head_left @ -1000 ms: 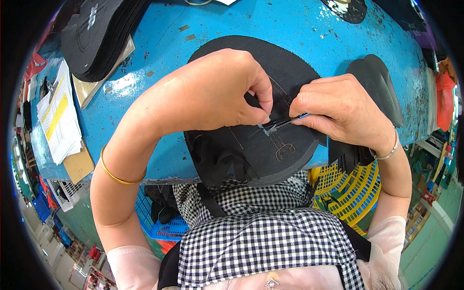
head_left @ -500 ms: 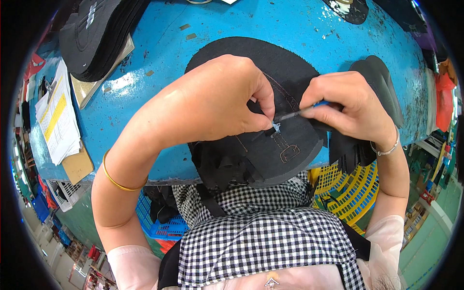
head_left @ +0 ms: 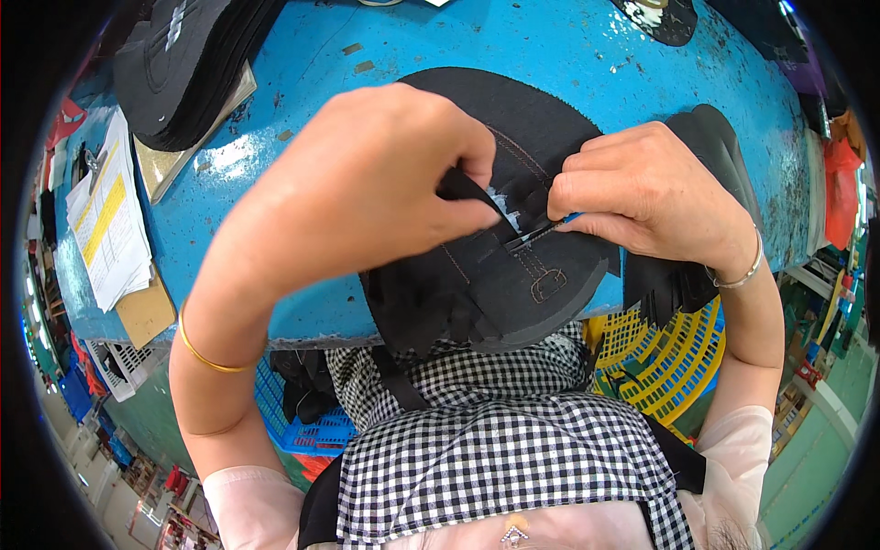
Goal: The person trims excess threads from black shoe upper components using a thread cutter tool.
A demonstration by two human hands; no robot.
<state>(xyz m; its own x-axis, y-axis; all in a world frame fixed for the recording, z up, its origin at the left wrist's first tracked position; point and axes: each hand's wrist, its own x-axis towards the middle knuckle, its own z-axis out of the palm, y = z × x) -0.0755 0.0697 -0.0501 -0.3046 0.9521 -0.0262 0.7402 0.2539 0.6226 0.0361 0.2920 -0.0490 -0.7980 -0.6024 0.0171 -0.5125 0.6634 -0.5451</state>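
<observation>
A rounded black fabric piece [head_left: 559, 128] with brown stitch lines lies on the blue table, its near part hanging toward my lap. Over its middle, my left hand [head_left: 394, 174] is closed, thumb and fingers pinching a black strip [head_left: 490, 197] lifted off the piece. A pale whitish patch [head_left: 502, 209] shows beside the strip. From the right, my right hand [head_left: 632, 188] grips a thin metal tool [head_left: 532, 238] with a bit of blue at its grip. The tool's tip touches the strip's lower end, just above a small stitched loop shape [head_left: 550, 284]. Its exact kind is hidden by my fingers.
Stacked black pieces [head_left: 197, 69] stand at the far left, near papers [head_left: 110, 215] on a clipboard. More black pieces [head_left: 710, 147] lie right of my right hand. Below the table edge are a yellow basket [head_left: 674, 367] and a blue basket [head_left: 316, 438].
My left hand has moved up and left, pulling the black strip up into view. The tool has shifted down and left, its tip now at the strip's lower end.
</observation>
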